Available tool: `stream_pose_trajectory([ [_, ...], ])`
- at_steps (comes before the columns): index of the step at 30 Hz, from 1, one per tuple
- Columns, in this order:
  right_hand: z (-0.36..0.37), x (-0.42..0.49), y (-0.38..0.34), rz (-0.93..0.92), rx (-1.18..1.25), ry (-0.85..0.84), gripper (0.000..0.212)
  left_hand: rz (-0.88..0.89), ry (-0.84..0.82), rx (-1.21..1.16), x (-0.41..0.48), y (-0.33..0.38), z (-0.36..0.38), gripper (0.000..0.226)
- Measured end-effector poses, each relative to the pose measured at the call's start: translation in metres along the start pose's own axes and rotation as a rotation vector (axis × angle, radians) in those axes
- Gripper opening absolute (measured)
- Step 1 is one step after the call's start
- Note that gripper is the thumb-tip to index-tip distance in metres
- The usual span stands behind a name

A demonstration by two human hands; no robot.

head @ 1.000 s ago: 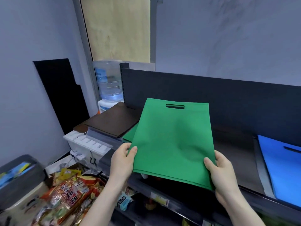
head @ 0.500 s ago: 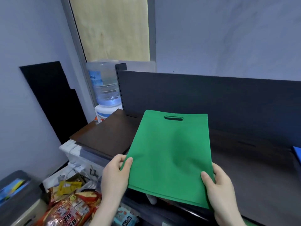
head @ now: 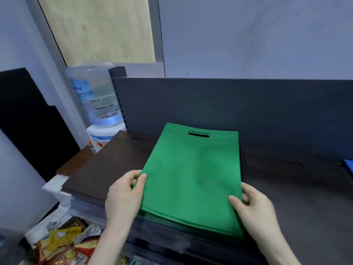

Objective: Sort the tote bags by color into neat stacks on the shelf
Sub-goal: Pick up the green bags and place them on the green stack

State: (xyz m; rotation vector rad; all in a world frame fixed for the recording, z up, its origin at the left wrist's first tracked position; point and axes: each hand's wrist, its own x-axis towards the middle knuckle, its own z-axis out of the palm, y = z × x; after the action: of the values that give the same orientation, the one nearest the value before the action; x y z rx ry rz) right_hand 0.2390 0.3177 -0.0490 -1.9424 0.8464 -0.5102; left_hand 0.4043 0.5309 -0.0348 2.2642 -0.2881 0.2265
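Since a half second ago the green tote bag [head: 191, 178] went lower and forward; now it lies almost flat on the dark shelf [head: 296, 197], with its handle hole toward the back wall. I pinch its left edge with my left hand [head: 124, 196], thumb on top and fingers [head: 131, 175] curled at the edge. With my right hand [head: 254, 207] I pinch the near right side the same way.

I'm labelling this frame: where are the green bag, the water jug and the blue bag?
green bag [head: 193, 175], head view, middle of its top face
water jug [head: 99, 104], head view, its clear body
blue bag [head: 350, 165], head view, corner showing at the right edge
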Motion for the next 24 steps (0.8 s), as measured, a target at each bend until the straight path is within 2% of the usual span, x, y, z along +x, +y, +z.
stream_pose_trajectory([
  [3,0.001,-0.003,-0.003,0.021,-0.291,0.053,0.05,-0.029,-0.132,0.143,0.005,-0.012,0.004,0.022],
  [7,0.008,-0.007,-0.005,0.081,-0.356,0.119,0.042,-0.018,-0.256,0.165,0.011,-0.024,0.005,0.025],
  [16,0.017,-0.005,0.003,0.117,-0.32,0.306,0.03,0.11,-0.297,0.236,0.011,-0.032,0.006,0.027],
  [24,0.03,-0.008,0.001,0.076,-0.529,0.391,0.035,0.199,-0.299,0.267,0.01,-0.032,0.005,0.028],
])
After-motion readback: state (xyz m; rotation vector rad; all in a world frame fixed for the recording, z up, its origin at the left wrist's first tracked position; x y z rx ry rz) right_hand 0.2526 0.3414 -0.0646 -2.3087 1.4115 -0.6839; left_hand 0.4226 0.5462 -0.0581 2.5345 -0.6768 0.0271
